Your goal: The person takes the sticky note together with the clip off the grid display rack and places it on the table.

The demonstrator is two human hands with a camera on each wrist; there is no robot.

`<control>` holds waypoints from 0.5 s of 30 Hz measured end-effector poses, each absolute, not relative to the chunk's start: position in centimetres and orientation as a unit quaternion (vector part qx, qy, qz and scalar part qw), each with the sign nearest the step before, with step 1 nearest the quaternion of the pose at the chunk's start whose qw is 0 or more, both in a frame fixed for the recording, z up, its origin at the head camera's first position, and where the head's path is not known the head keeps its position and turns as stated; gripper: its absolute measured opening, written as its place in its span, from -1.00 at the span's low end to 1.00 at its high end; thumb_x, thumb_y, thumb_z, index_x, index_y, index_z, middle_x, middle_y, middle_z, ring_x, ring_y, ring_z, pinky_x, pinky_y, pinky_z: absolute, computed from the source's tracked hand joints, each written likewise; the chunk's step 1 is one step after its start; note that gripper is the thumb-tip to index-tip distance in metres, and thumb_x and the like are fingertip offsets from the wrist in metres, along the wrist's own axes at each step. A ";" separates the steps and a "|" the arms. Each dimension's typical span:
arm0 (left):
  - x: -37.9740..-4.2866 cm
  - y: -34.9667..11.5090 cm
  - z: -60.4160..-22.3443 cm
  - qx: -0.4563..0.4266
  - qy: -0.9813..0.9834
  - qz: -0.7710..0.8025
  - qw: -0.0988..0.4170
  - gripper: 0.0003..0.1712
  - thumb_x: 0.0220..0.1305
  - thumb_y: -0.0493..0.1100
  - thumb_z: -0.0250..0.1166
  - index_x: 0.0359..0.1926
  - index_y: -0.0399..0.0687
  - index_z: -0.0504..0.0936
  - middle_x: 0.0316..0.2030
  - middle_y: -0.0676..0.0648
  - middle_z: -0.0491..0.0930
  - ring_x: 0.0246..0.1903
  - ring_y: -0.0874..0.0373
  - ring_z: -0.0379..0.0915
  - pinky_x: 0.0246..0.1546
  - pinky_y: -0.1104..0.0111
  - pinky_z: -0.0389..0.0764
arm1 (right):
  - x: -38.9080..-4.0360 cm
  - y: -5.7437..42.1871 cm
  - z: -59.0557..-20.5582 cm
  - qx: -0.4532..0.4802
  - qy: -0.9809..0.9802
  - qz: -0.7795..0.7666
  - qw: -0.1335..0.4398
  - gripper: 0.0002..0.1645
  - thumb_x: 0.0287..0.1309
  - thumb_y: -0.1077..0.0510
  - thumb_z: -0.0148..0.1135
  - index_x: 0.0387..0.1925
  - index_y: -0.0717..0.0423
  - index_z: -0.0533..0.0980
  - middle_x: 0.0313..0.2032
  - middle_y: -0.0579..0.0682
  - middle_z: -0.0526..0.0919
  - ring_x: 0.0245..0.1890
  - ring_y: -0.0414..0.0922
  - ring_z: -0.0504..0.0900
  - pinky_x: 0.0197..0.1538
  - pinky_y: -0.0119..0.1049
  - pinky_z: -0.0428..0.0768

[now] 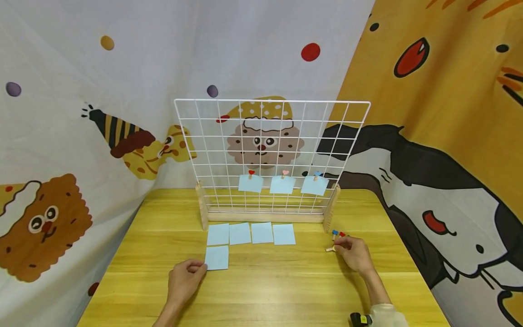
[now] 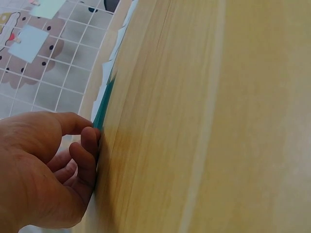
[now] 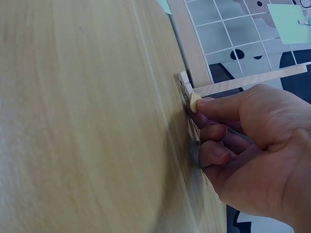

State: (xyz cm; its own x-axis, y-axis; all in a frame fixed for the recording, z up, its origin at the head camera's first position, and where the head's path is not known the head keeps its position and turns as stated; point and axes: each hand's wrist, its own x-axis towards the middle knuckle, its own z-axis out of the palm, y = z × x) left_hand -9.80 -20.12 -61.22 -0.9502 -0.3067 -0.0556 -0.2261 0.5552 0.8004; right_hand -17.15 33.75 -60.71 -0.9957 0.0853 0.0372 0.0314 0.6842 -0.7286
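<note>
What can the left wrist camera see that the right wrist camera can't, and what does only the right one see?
Only the left wrist view shows the left hand, pinching the edge of a blue note. Only the right wrist view shows the right hand, pinching a little clip with a pale yellow heart. Both show the wooden table and part of the white grid with paper hanging on it.

Cartoon-print drapes [image 1: 155, 59] behind a wooden table [image 1: 269, 290] suggest a curtained-off nook.
</note>
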 end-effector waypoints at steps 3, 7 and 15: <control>-9.8 -20.1 -61.2 0.152 -0.881 -0.446 0.044 -0.88 0.37 -0.13 0.60 -0.19 -0.09 0.92 -0.42 0.06 0.88 -0.46 0.32 0.70 -0.26 0.47 0.61 | -17.1 33.7 -60.6 -0.031 -0.918 0.395 0.032 -0.90 0.42 0.33 0.48 -0.10 0.20 0.84 -0.09 0.17 0.92 -0.14 -0.14 0.75 -0.13 -0.41 0.62; -9.8 -20.1 -61.3 0.153 -0.882 -0.444 0.042 -0.88 0.37 -0.13 0.60 -0.20 -0.09 0.92 -0.42 0.06 0.88 -0.45 0.31 0.70 -0.27 0.47 0.61 | -17.2 33.6 -60.6 -0.028 -0.917 0.396 0.026 -0.89 0.44 0.32 0.48 -0.09 0.18 0.84 -0.07 0.18 0.92 -0.14 -0.13 0.73 -0.14 -0.39 0.61; -9.9 -20.2 -61.5 0.154 -0.880 -0.447 0.044 -0.88 0.36 -0.12 0.60 -0.21 -0.08 0.91 -0.44 0.07 0.87 -0.49 0.34 0.69 -0.27 0.49 0.60 | -17.4 33.7 -60.8 -0.011 -0.919 0.391 0.045 -0.87 0.40 0.38 0.48 -0.15 0.15 0.85 -0.10 0.19 0.92 -0.21 -0.21 0.69 -0.18 -0.42 0.60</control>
State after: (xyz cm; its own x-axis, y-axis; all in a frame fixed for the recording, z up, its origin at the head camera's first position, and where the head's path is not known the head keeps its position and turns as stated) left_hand -9.92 -20.21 -61.48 -0.9489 -0.3096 -0.0603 -0.2312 0.5524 0.8009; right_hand -17.41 33.73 -60.80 -0.9958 0.0550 0.0733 -0.0148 0.6933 -0.7205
